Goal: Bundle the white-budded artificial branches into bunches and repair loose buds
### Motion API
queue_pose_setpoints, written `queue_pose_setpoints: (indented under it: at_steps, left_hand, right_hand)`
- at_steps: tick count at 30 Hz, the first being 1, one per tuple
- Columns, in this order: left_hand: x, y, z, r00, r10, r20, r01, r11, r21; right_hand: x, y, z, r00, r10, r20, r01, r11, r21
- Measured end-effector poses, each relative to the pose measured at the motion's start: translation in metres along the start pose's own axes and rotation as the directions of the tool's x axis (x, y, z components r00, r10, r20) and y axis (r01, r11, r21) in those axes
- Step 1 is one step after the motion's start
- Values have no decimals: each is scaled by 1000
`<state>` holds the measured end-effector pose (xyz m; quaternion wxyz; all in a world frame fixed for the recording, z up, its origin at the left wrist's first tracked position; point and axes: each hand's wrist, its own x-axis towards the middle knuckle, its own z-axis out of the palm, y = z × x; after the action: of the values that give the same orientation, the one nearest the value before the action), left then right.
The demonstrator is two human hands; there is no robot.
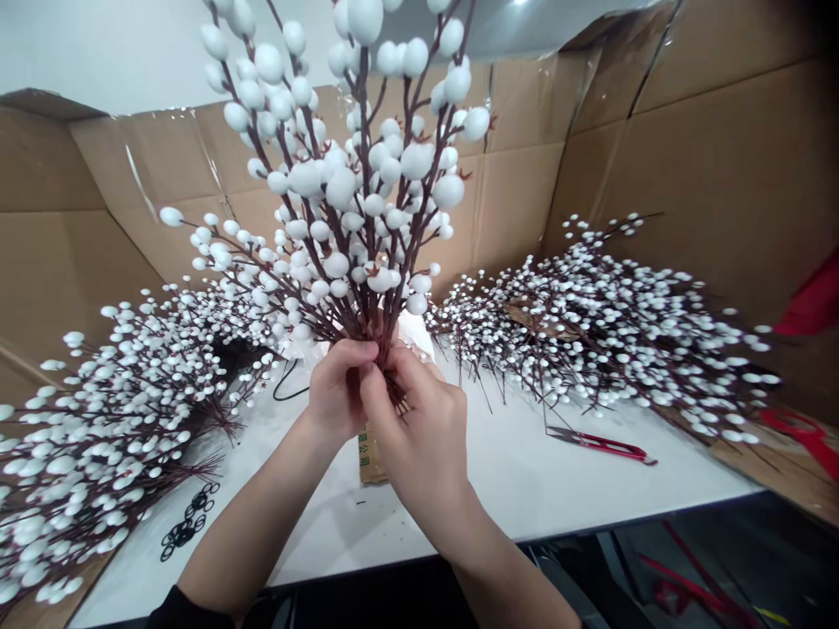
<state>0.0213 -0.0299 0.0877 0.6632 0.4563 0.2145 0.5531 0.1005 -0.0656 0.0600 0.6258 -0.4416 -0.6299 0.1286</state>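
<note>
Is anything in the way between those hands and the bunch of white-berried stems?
Nothing visible: the left hand and right hand both hold the bunch directly, low down. The black rings and red-handled snips lie off to either side on the white table.

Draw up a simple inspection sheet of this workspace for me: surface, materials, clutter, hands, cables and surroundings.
Surface: white tabletop, with a few small dark bits.
Things: bunch of white-berried stems, held upright; similar stems heaped in a left pile and a right pile.
Clutter: red-handled snips, black rings, printed cardboard piece.
Hands: left hand and right hand both grip the bunch low on its stems.
Cables: thin black strand curving beside the left hand; cannot tell whether it is a cable.
Surroundings: cardboard walls behind and at the sides.
</note>
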Motion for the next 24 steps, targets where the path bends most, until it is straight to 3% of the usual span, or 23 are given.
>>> queue_pose_setpoints:
  at_steps: [9,18,24]
  left_hand:
    - [1,-1,-7,988,23,156,-21,1000,-18]
    - [5,-7,-13,973,66,222,-54,997,-58]
    - [8,-7,-13,973,90,214,-75,994,-77]
  right_hand:
    - [1,-2,-1,998,-56,19,58,996,-63]
    - [-1,-2,2,991,-136,-16,129,967,-218]
    - [-1,3,3,992,-129,-12,124,971,-205]
